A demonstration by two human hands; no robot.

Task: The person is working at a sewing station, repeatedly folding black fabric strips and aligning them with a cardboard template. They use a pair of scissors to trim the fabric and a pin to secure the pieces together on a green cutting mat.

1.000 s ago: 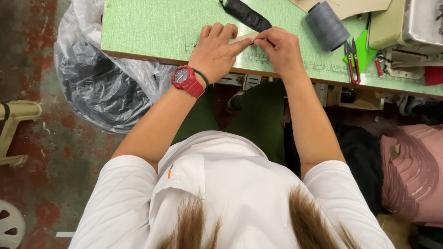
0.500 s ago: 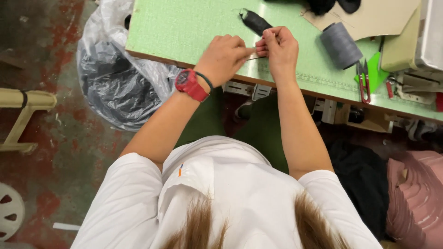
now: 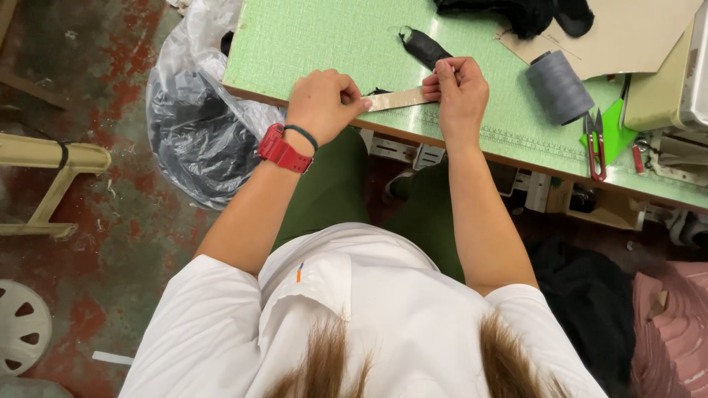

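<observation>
Your left hand [image 3: 324,99] and right hand [image 3: 459,88] share one thing: a narrow tan strip [image 3: 397,99] stretched between them. Left fingers are curled and closed on the strip's near end, thumb tip pressing it. Right fingers pinch the other end, closed tight, knuckles up. The strip lies flat just above the front edge of the green table [image 3: 310,44], running almost parallel to that edge.

A small dark scrap pokes out just behind the strip, between your hands. A black fabric piece [image 3: 424,46] lies on the table just beyond your right hand, close to the fingertips; whether it touches them is unclear.

Red watch [image 3: 283,149] on your left wrist, with a thin dark band beside it.

Further right: a grey thread cone [image 3: 558,86] lying on its side, then red-handled snips [image 3: 594,147] resting on a bright green scrap. Tan cardboard [image 3: 634,37] at the back, dark cloth on it.

Left of the table, on the floor, a clear plastic bag [image 3: 199,125] with dark contents.
</observation>
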